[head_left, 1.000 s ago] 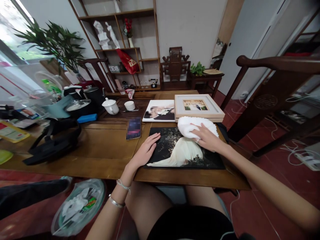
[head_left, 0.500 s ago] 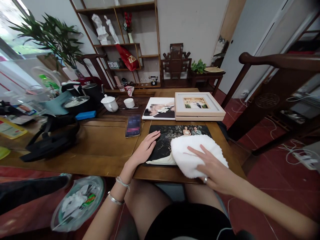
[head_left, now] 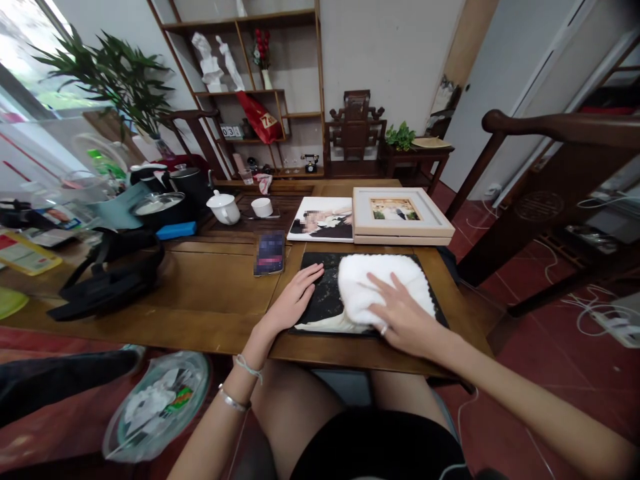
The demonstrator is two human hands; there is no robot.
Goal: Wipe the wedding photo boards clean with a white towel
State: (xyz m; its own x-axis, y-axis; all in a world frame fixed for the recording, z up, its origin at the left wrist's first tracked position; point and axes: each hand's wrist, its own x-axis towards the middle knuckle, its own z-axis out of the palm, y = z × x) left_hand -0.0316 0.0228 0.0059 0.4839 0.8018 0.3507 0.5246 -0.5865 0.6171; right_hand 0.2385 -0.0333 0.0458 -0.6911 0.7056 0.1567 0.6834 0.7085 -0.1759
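A dark photo print (head_left: 320, 303) lies flat near the table's front edge, part of a pale dress showing at its lower side. A fluffy white cloth (head_left: 350, 283) covers much of its middle and right. On top of the cloth my right hand (head_left: 407, 317) is pressed palm down, fingers spread, not wrapped round it. My left hand (head_left: 295, 293) rests at the print's left edge with its fingers stretched flat onto it, holding nothing. The cloth hides the two pictured people.
Behind the print lie a white photo panel (head_left: 320, 230) and stacked framed pictures (head_left: 435, 223). A phone (head_left: 270, 253) is left of my left hand. Further left are a white teapot (head_left: 223, 208), a cup (head_left: 261, 207) and a black bag (head_left: 110, 280). A lined bin (head_left: 157, 407) stands below.
My right hand has slid the white cloth up and a little left across the print, covering the pictured people. My left hand stays at the print's left edge.
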